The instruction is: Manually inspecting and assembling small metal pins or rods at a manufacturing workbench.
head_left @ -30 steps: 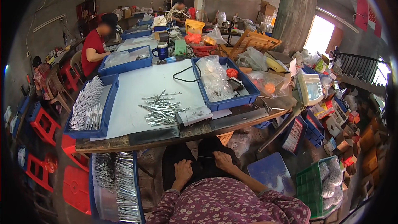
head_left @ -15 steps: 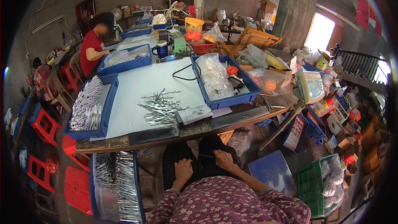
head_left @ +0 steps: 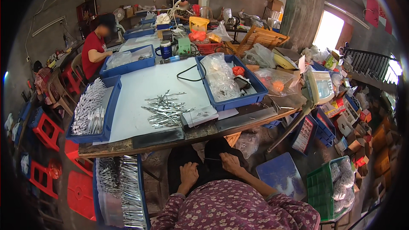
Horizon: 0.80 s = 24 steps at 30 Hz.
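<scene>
Loosely curled, the left hand (head_left: 188, 174) rests on the lap (head_left: 216, 146) below the table (head_left: 106, 148), whether holding anything I cannot tell; the right hand (head_left: 231, 163), also below it, pinches a thin rod (head_left: 213, 159); metal strips (head_left: 164, 110) lie heaped on the table, presumably for easy reach

Nothing legible from here: marks on blue mug (head_left: 165, 51), print on red-and-white panel (head_left: 304, 136), too small.
</scene>
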Each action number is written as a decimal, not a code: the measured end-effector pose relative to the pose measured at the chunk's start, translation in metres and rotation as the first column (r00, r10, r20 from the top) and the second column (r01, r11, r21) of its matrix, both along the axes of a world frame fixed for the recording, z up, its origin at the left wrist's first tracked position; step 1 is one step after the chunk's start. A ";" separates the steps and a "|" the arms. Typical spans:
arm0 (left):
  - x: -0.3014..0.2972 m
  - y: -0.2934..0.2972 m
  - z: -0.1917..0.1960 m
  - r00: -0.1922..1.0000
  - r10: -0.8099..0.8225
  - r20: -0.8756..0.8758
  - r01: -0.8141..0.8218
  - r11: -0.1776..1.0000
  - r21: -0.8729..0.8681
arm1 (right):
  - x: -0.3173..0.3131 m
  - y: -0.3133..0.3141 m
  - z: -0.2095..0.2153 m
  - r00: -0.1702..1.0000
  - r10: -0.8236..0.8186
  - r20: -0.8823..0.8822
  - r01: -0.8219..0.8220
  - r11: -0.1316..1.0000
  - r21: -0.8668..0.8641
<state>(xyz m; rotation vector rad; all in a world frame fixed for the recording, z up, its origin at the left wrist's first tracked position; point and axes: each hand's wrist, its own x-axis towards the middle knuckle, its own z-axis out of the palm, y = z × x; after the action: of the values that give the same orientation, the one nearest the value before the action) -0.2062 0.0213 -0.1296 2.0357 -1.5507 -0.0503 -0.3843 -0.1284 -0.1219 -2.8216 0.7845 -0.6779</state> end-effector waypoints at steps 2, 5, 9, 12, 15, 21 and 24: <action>0.000 0.001 0.000 1.000 -0.002 0.000 0.002 1.000 0.000 | 0.001 0.000 -0.003 1.000 -0.002 0.003 0.002 1.000 -0.007; 0.000 0.001 -0.002 1.000 -0.003 0.004 0.003 1.000 -0.011 | 0.000 0.000 -0.005 1.000 -0.006 -0.004 0.006 1.000 -0.026; 0.000 0.001 -0.002 1.000 0.002 0.007 -0.002 1.000 -0.007 | 0.002 -0.002 -0.011 1.000 0.004 0.018 -0.003 1.000 -0.013; 0.001 -0.004 0.003 1.000 0.017 0.002 -0.017 0.999 0.028 | 0.003 -0.004 -0.006 0.999 -0.028 -0.016 0.027 0.999 -0.026; -0.001 -0.005 0.003 1.000 0.019 0.007 -0.019 0.999 0.034 | 0.001 -0.003 -0.002 0.999 -0.029 -0.023 0.029 1.000 -0.008; 0.000 -0.002 0.000 1.000 0.013 0.008 -0.014 0.999 0.033 | 0.001 -0.002 -0.004 0.999 -0.026 -0.025 0.026 1.000 -0.003; -0.001 0.000 -0.001 1.000 0.012 0.009 -0.013 1.000 0.021 | 0.000 -0.001 -0.004 0.999 -0.027 -0.018 0.027 1.000 -0.001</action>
<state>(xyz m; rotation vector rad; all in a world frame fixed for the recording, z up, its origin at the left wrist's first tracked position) -0.2068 0.0211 -0.1302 2.0646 -1.5491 -0.0528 -0.3841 -0.1290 -0.1259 -2.8269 0.8272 -0.6578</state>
